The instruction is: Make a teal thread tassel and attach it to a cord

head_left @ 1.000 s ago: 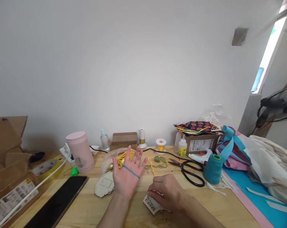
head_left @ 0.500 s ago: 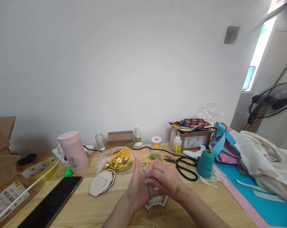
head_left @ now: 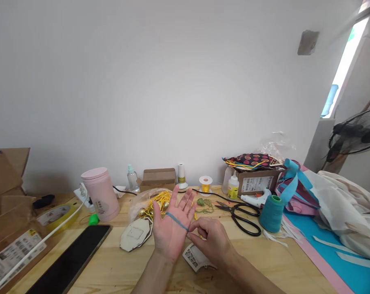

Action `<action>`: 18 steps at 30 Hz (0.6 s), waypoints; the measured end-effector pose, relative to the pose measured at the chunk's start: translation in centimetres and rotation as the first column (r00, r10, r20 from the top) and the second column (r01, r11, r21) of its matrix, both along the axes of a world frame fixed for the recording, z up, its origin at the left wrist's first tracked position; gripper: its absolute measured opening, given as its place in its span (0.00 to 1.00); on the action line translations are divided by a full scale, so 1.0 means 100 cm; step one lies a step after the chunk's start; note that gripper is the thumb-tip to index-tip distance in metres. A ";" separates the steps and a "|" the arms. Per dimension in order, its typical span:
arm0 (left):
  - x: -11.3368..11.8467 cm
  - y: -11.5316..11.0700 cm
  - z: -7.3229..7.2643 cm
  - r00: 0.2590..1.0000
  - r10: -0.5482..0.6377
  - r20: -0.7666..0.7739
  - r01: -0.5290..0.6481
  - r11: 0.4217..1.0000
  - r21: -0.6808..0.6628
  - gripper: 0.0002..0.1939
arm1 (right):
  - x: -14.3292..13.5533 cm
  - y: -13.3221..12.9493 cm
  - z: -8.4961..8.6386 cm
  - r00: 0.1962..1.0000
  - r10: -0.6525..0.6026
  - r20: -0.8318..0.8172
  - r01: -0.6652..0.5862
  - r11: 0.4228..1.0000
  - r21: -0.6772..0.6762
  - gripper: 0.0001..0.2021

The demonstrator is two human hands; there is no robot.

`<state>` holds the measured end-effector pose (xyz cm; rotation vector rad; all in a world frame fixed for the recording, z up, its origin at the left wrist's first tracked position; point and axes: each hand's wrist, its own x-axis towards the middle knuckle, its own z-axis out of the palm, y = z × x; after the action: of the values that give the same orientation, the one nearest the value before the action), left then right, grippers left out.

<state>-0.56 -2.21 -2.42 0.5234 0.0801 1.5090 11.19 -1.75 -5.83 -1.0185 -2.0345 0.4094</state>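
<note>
lower left of the frame: dark phone [head_left: 70, 259] flat on the wooden table [head_left: 119, 269]; pink tumbler [head_left: 100, 198] upright above it. left of centre: pale octagonal plate [head_left: 132, 234], with yellow cord [head_left: 160, 200] behind it. lower centre: left hand [head_left: 171, 239], palm up, fingers spread, its grip holding nothing; blue band [head_left: 176, 220] lies across the palm. just right of this, at the bottom: pale lattice piece [head_left: 192, 256] on the table, partly covered by the right hand [head_left: 213, 239]. right grip: thumb and forefinger closed in a pinch on the band's lower right end. further right: black-handled scissors [head_left: 233, 209], then teal thread cone [head_left: 271, 214], upright.
</note>
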 end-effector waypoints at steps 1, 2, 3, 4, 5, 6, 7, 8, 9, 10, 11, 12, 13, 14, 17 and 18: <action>0.001 0.000 0.000 1.000 0.000 -0.001 0.000 1.000 0.005 0.36 | 0.000 0.000 0.000 1.000 0.002 -0.015 -0.002 1.000 0.002 0.02; 0.001 0.000 0.001 1.000 -0.004 -0.002 0.004 1.000 0.007 0.36 | 0.000 0.000 0.000 1.000 0.009 -0.024 -0.009 1.000 0.005 0.02; 0.002 0.000 0.001 1.000 -0.011 -0.003 0.011 1.000 0.007 0.36 | -0.001 -0.001 0.000 0.999 0.020 -0.028 -0.020 1.000 0.010 0.02; 0.001 0.000 0.001 1.000 -0.018 0.000 0.018 1.000 0.005 0.36 | -0.001 -0.001 0.001 0.999 0.033 -0.030 -0.032 0.999 0.020 0.02; 0.001 0.000 0.001 1.000 -0.022 0.007 0.022 1.000 0.003 0.36 | -0.001 -0.001 0.001 0.999 0.043 -0.029 -0.042 0.999 0.033 0.03; 0.000 0.001 0.000 1.000 -0.024 0.017 0.024 1.000 0.000 0.36 | -0.002 -0.001 0.002 0.998 0.052 -0.027 -0.050 0.998 0.048 0.03; 0.000 0.001 0.000 0.999 -0.023 0.029 0.024 1.000 -0.002 0.36 | -0.002 -0.001 0.002 0.998 0.059 -0.027 -0.057 0.996 0.065 0.04; -0.001 0.001 0.000 0.999 -0.024 0.040 0.024 1.000 -0.003 0.35 | -0.002 -0.001 0.003 0.997 0.069 -0.026 -0.067 0.995 0.077 0.04; -0.002 0.001 0.000 0.998 -0.027 0.048 0.027 1.000 -0.002 0.35 | -0.001 -0.001 0.004 0.996 0.081 -0.028 -0.079 0.993 0.085 0.04; -0.003 0.001 0.000 0.998 -0.033 0.053 0.033 0.999 0.002 0.35 | -0.001 -0.001 0.005 0.995 0.092 -0.034 -0.089 0.992 0.086 0.04; -0.004 0.000 0.000 0.998 -0.043 0.055 0.043 0.999 0.008 0.35 | 0.000 -0.001 0.006 0.994 0.099 -0.047 -0.095 0.992 0.083 0.04; -0.004 0.000 0.000 0.997 -0.055 0.056 0.055 0.998 0.015 0.35 | 0.001 0.000 0.007 0.993 0.099 -0.067 -0.094 0.993 0.077 0.04; -0.005 0.000 0.000 0.996 -0.068 0.055 0.067 0.998 0.022 0.35 | 0.003 0.000 0.008 0.991 0.095 -0.089 -0.089 0.994 0.069 0.05; -0.005 0.000 0.000 0.995 -0.079 0.054 0.078 0.997 0.027 0.34 | 0.004 0.000 0.009 0.990 0.088 -0.111 -0.082 0.995 0.062 0.05; -0.005 0.000 0.000 0.994 -0.100 0.044 0.099 0.995 0.028 0.34 | 0.005 -0.001 0.009 0.986 0.101 -0.133 -0.093 0.993 0.067 0.06; -0.004 -0.001 0.000 0.994 -0.102 0.035 0.101 0.995 0.026 0.34 | 0.005 -0.001 0.009 0.986 0.115 -0.122 -0.107 0.992 0.072 0.06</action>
<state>-0.94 -2.31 -2.38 0.5115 0.0066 1.4212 11.65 -1.89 -4.95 -0.8216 -1.9835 0.4512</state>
